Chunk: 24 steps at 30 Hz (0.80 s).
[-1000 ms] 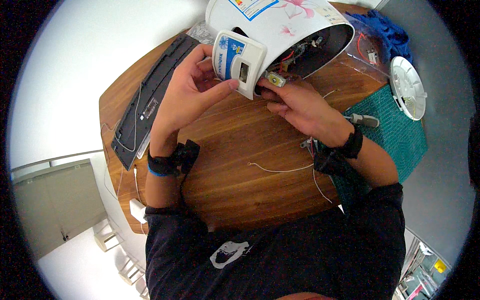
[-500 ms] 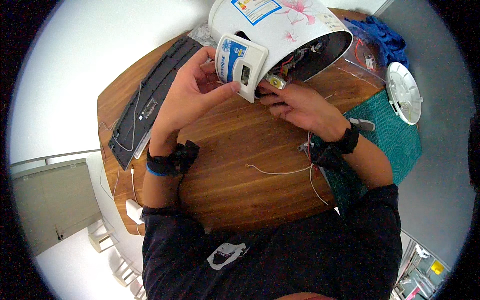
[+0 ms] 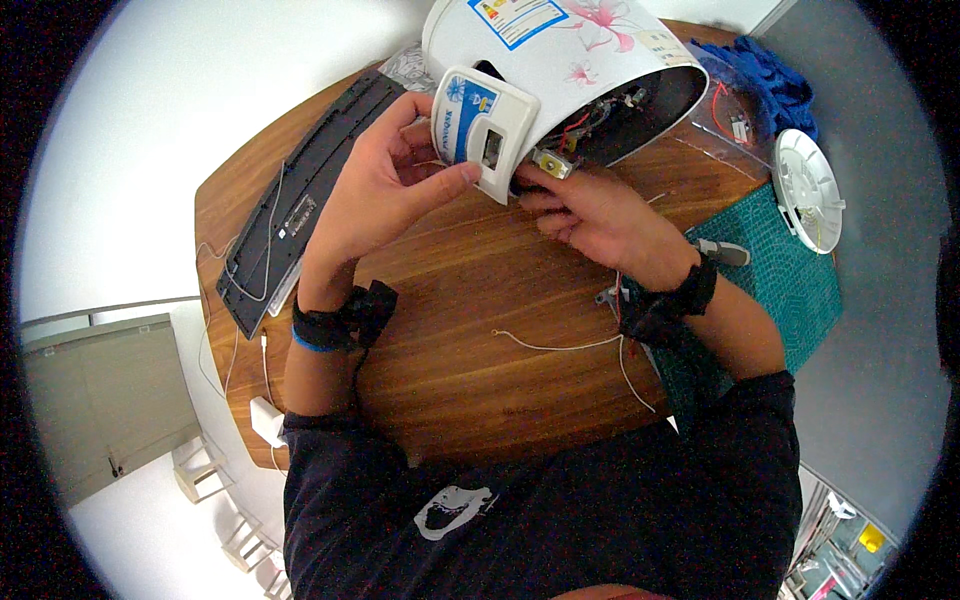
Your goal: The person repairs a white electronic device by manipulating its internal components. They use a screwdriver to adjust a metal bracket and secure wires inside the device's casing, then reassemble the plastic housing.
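Note:
A white appliance housing (image 3: pixel 560 50) with pink flowers lies on its side at the far edge of the table. Its dark open end shows wires and parts inside. My left hand (image 3: pixel 375 190) pinches a curved white panel (image 3: pixel 513 112) with a blue label and a small window, thumb on its front. Close by, the fingers of my right hand (image 3: pixel 610 215) are curled at the panel's lower right edge, by the housing's rim. Their tips are partly hidden behind the panel. A small metal part with a yellowish middle (image 3: pixel 552 164) sits against those fingers.
A black keyboard-like slab (image 3: pixel 300 210) with a cable lies left. On the right are a green cutting mat (image 3: pixel 805 290), a round white cover (image 3: pixel 808 190), blue cloth (image 3: pixel 775 85) and a clear bag (image 3: pixel 725 135). Loose wires (image 3: pixel 560 347) and a white charger (image 3: pixel 267 422) lie nearer.
Both hands keep their grip and pose beside the housing. Only a very slight shift of the whole scene shows.

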### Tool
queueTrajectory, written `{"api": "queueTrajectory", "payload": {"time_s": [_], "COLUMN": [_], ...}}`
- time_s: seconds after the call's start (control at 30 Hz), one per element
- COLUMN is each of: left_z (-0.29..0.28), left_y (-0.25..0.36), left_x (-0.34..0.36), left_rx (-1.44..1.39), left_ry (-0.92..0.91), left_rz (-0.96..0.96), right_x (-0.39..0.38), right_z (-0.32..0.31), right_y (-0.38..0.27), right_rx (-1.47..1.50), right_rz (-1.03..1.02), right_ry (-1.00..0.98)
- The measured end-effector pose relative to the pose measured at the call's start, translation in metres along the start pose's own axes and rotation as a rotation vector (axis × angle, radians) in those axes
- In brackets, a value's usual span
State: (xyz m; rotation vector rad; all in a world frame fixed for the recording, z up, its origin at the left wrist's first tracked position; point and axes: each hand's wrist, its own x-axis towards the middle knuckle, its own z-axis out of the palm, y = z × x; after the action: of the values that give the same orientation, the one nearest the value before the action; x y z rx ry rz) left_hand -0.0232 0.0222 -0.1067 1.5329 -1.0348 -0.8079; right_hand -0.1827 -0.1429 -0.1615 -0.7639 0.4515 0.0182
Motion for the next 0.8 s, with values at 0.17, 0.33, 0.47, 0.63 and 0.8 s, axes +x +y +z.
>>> {"api": "queueTrajectory", "payload": {"time_s": [0.17, 0.33, 0.47, 0.63, 0.8], "left_z": [0.002, 0.002, 0.003, 0.002, 0.001], "left_y": [-0.001, -0.004, -0.005, -0.005, -0.006], "left_x": [0.002, 0.003, 0.001, 0.001, 0.003], "left_rx": [-0.036, -0.064, -0.061, -0.067, -0.08], "left_ry": [-0.012, -0.019, -0.006, -0.011, -0.027], "left_rz": [0.022, 0.027, 0.045, 0.033, 0.044], "right_x": [0.003, 0.01, 0.018, 0.019, 0.017], "right_z": [-0.009, -0.021, -0.037, -0.043, -0.04], "right_y": [0.0, 0.002, 0.014, 0.016, 0.016], "right_rx": [0.037, 0.133, 0.203, 0.327, 0.293], "right_rz": [0.036, 0.112, 0.093, 0.101, 0.121], "right_ry": [-0.034, -0.132, -0.212, -0.315, -0.199]}}
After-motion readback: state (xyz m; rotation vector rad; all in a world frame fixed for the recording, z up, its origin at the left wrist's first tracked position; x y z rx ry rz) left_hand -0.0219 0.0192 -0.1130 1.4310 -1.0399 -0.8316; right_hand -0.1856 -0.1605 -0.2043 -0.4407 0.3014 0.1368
